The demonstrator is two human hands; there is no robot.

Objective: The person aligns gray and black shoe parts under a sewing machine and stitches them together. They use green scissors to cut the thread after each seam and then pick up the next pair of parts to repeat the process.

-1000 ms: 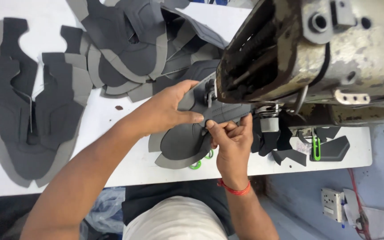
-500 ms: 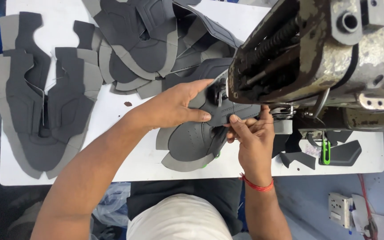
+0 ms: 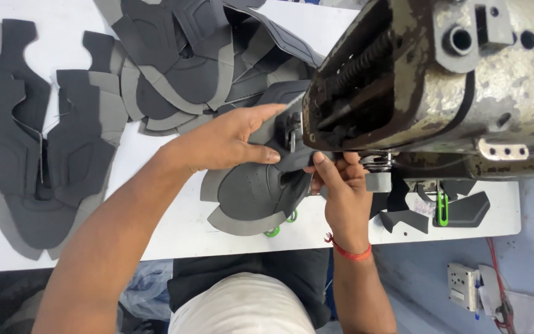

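Note:
A dark grey shoe-upper piece with a lighter grey edge lies under the needle area of a worn metal sewing machine. My left hand rests flat on its upper part, thumb and fingers pressing the fabric next to the presser foot. My right hand, with a red thread band at the wrist, pinches the piece's right edge just below the machine head. The needle itself is hidden by the machine.
Several cut grey upper pieces are piled at the top and laid out at the left of the white table. Small dark scraps and a green clip lie at the right. Green-handled scissors peek from under the piece.
The view has shifted slightly. My right hand slid up along the piece's right edge toward the machine head, and the piece turned a little under both hands.

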